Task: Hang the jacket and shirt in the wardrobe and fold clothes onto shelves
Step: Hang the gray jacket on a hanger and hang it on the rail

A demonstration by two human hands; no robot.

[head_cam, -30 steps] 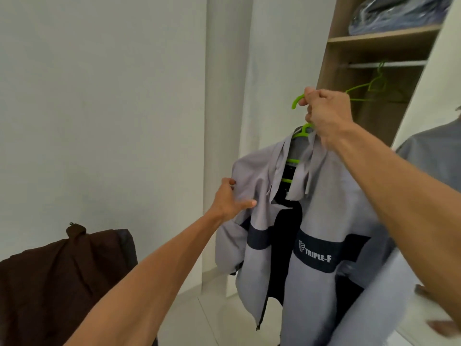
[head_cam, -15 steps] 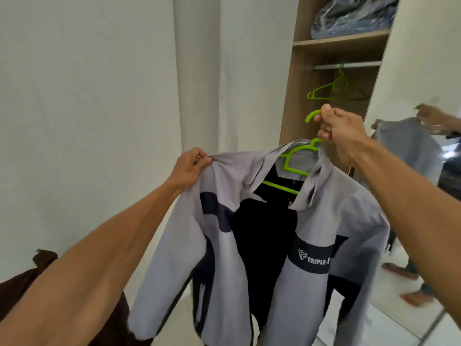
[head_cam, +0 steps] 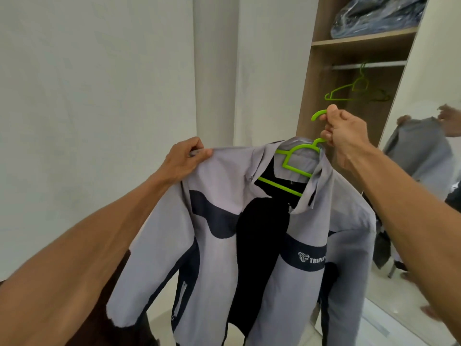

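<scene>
hanging on a lime-green plastic hanger, the grey jacket is held in the air in front of the open wardrobe, not yet on the rail.

right hand: fingers curled tight round the neck of the hanger's hook. the rounded hook tip curves out to the left above the fist.

left hand: thumb and fingers pinch the jacket's shoulder edge and draw that side out flat and level.

jacket: thin, smooth grey cloth with faint creases. a curved dark navy band crosses each chest panel. the band on the right hand's side carries a white printed logo, partly readable as "triple". the front hangs open on a black lining. the collar flaps stand loose around the hanger's angular frame. a vertical zip pocket shows low on the left panel.

wardrobe: light wood-grain boards, a pale round rail under a shelf, and one bare green hanger on the rail. a glossy plastic-wrapped dark blue bundle lies on the shelf.

a mirror door beside the wardrobe reflects the jacket's back and both hands. a dark brown garment shows low behind the left forearm. the wall is plain white.
</scene>
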